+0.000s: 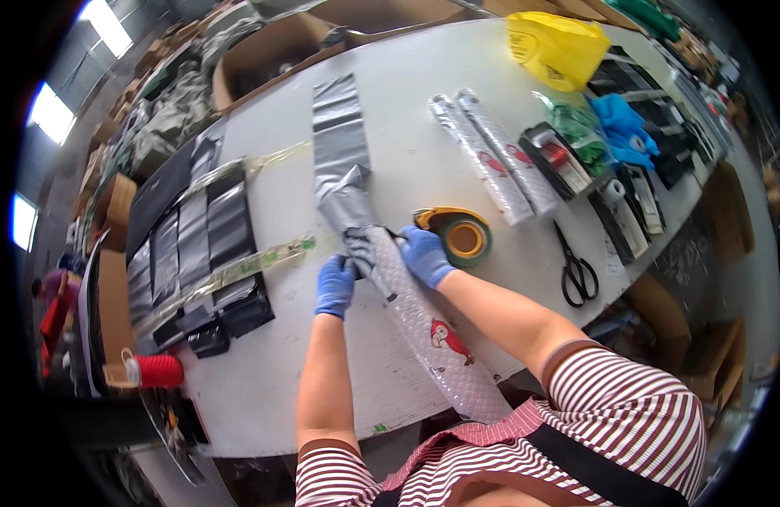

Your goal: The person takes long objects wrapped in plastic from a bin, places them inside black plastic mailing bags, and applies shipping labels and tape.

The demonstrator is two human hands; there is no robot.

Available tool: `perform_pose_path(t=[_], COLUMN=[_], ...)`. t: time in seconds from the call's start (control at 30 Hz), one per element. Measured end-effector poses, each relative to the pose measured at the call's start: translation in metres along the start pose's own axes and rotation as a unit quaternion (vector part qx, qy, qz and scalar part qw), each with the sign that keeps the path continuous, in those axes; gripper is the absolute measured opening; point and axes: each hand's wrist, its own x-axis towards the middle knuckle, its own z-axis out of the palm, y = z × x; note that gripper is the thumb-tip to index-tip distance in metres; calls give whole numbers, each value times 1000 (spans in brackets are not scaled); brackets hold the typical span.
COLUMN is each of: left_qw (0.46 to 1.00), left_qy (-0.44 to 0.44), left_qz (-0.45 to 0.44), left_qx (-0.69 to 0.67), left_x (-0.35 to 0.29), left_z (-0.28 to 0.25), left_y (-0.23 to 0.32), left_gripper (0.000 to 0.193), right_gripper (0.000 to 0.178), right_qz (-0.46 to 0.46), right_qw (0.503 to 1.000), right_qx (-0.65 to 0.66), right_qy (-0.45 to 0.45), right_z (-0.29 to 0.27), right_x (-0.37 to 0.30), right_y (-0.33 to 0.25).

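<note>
Both my hands wear blue gloves. My left hand (334, 286) grips the open mouth of a grey plastic mailer bag (341, 152) that stretches away across the white table (407, 76). My right hand (423, 255) holds the other side of that mouth, where the top of a long roll wrapped in clear bubble film (423, 325) goes into the bag. The roll carries a red bird picture and reaches back to the table's near edge. A tape dispenser (459, 234) with a yellow frame lies just right of my right hand.
Black scissors (576, 269) lie to the right. Two more wrapped rolls (495, 156), a yellow bag (559, 46), blue gloves (619, 127) and dark packets sit further back. Dark bags (200, 245) with tape strips lie at left, a red cup (157, 370) near the corner. Cardboard boxes stand behind.
</note>
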Motion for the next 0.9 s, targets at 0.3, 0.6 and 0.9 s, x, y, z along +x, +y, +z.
perform_pose_path(t=[0.3,0.6,0.9], left_qw=[987,967,868], left_qy=[-104,-159,-477], left_qz=[-39,-56,-90], left_qx=[-116,-189,-105], left_x=[-61,-154,-190], left_z=[-2,-9,0], left_y=[20,74,74], left_gripper=[25,24,34], right_gripper=[17,24,28], right_qz=[-35,72,-112], right_qw=[995,976,891], right_qx=[-30,-11,-25], right_qy=[-89,-204,-440], right_z=[-37,-101,-126], right_x=[-56,-129,-171], right_y=[10,18,58])
